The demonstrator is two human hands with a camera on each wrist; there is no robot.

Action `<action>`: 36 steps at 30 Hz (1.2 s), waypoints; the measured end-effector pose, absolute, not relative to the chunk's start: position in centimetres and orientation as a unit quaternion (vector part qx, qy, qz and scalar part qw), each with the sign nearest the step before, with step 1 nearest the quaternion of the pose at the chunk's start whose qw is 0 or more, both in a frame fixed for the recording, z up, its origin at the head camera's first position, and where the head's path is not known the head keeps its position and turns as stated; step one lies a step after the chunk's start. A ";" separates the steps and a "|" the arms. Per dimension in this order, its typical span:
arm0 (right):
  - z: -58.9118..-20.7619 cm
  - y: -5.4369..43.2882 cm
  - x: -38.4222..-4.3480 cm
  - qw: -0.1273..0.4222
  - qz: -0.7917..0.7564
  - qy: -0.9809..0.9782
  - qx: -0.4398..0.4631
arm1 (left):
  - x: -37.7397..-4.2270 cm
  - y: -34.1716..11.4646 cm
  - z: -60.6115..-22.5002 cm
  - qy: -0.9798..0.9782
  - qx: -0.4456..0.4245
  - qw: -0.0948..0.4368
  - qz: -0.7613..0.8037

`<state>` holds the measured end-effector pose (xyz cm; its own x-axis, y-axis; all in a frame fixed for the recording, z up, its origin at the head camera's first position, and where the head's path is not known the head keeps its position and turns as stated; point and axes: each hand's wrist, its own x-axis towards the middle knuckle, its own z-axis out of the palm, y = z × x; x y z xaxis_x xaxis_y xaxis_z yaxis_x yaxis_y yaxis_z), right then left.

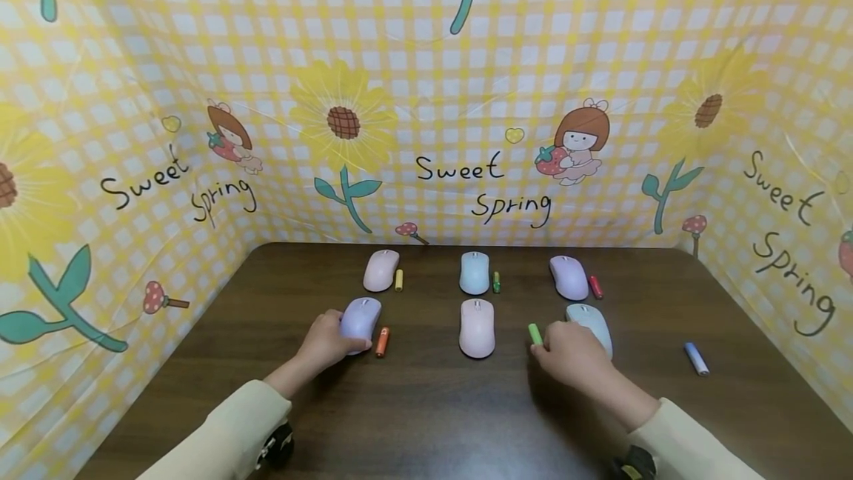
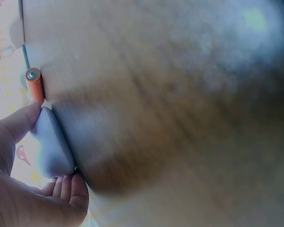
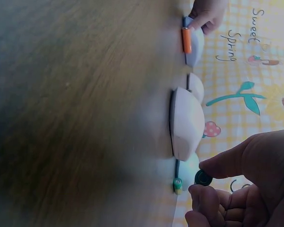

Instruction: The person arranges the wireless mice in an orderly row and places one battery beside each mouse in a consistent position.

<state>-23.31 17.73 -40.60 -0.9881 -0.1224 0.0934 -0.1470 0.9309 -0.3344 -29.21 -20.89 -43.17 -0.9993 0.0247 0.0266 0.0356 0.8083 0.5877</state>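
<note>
My left hand (image 1: 328,343) grips a light purple computer mouse (image 1: 360,315) at the front left, thumb on one side and fingers on the other. An orange battery (image 1: 382,342) stands just right of that mouse, close to the thumb tip in the left wrist view. Between thumb and fingertips, my right hand (image 1: 577,358) pinches a light green battery (image 1: 535,333); its dark round end (image 3: 203,178) faces the right wrist camera. Partly hidden behind this hand lies a light blue mouse (image 1: 594,323). A pale pink mouse (image 1: 477,328) sits between the two hands.
Behind are a pink mouse (image 1: 381,270) with a yellow battery (image 1: 399,280), a blue mouse (image 1: 474,272) with a green battery (image 1: 496,282), and a purple mouse (image 1: 569,277) with a red battery (image 1: 596,287). A blue-and-white battery (image 1: 696,358) lies far right. Checked cloth surrounds the dark table (image 1: 413,421).
</note>
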 end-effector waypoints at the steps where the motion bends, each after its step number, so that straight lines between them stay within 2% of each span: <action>1: -40.6 17.5 -23.4 0.033 0.171 -0.982 0.071 | -29.2 -20.9 -43.2 -0.951 -0.016 0.010 -0.310; 11: -41.1 15.7 -24.4 -0.011 0.168 -0.984 0.063 | -29.3 -20.9 -43.2 -0.950 -0.014 0.008 -0.312; 36: -42.0 12.9 -25.1 -0.067 0.154 -0.984 0.059 | -29.4 -20.8 -43.4 -0.952 -0.016 0.012 -0.305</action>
